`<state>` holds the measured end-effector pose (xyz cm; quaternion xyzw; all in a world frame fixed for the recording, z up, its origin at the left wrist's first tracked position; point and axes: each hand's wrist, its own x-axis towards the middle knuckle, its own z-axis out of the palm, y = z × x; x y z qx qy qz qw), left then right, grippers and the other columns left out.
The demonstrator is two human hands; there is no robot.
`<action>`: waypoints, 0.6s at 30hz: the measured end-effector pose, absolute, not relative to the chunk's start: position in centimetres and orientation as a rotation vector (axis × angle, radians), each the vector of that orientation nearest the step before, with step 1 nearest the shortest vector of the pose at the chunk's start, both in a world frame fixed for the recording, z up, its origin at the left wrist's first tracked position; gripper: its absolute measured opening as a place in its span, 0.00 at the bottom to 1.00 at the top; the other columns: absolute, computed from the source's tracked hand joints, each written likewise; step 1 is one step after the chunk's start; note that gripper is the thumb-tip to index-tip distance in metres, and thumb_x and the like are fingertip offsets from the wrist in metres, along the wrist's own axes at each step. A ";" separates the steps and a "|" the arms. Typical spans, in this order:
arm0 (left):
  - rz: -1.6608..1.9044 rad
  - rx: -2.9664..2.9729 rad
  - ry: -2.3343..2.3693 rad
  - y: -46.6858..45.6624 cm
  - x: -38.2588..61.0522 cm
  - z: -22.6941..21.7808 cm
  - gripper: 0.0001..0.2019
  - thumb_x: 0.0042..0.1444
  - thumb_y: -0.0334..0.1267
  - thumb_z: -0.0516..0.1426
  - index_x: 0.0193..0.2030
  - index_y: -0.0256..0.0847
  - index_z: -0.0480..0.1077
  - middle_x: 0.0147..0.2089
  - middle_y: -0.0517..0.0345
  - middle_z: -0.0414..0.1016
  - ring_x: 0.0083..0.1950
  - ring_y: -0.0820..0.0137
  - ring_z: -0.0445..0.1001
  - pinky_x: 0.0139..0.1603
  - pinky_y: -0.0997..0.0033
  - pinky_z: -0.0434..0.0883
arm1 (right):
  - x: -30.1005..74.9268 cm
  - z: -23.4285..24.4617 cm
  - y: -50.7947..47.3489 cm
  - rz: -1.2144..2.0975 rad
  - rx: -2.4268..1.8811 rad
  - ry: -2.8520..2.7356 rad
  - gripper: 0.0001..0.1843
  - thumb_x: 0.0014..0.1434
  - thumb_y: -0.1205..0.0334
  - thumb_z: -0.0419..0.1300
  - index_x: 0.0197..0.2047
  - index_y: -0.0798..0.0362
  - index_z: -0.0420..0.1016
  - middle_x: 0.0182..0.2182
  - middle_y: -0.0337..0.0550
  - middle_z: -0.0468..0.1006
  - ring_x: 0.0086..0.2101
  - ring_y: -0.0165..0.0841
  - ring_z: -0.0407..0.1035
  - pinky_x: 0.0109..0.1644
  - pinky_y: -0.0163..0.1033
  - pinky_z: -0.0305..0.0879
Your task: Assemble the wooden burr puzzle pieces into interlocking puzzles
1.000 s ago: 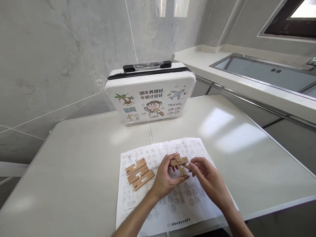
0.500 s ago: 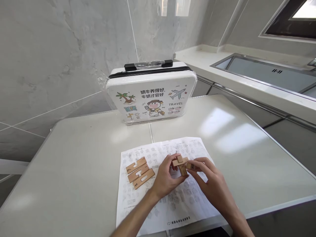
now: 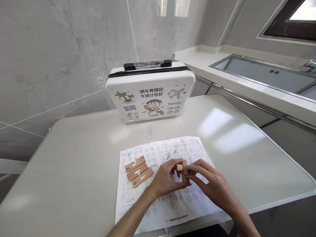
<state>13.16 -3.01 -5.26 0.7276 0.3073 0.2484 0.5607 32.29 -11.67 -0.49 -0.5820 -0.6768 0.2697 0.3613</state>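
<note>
Several interlocking wooden puzzle blocks [image 3: 184, 167] are held together above the paper sheet, between both hands. My left hand [image 3: 168, 177] is closed around their left side, thumb below and fingers above. My right hand [image 3: 207, 177] pinches a block at the right side of the cluster with thumb and fingertips; part of that block is hidden by the fingers. To the left, three flat wooden pieces [image 3: 139, 171] with cut-out slots and dark numbers lie side by side. Under everything spreads a white printed sheet [image 3: 133, 214] with small diagrams.
A white cartoon-printed case [image 3: 153, 95] in clear plastic wrap stands at the back of the white table [image 3: 74, 171], near the grey wall. On the right, a counter [image 3: 195, 56] with a sink [image 3: 266, 70] runs beside the table's edge.
The block cluster has been turned in my hands and sits slightly lower. My right hand's numbered block end no longer shows. The three flat pieces have stayed put.
</note>
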 end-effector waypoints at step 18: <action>0.587 1.540 0.656 -2.5 12.4 -4.5 0.37 0.47 0.45 0.76 0.64 0.49 0.72 0.53 0.53 0.76 0.51 0.61 0.75 0.54 0.61 0.75 | 31.9 -2.5 -10.6 1.240 -1.698 -1.411 0.29 0.76 0.37 0.41 0.30 0.48 0.59 0.24 0.36 0.67 0.25 0.33 0.62 0.32 0.38 0.60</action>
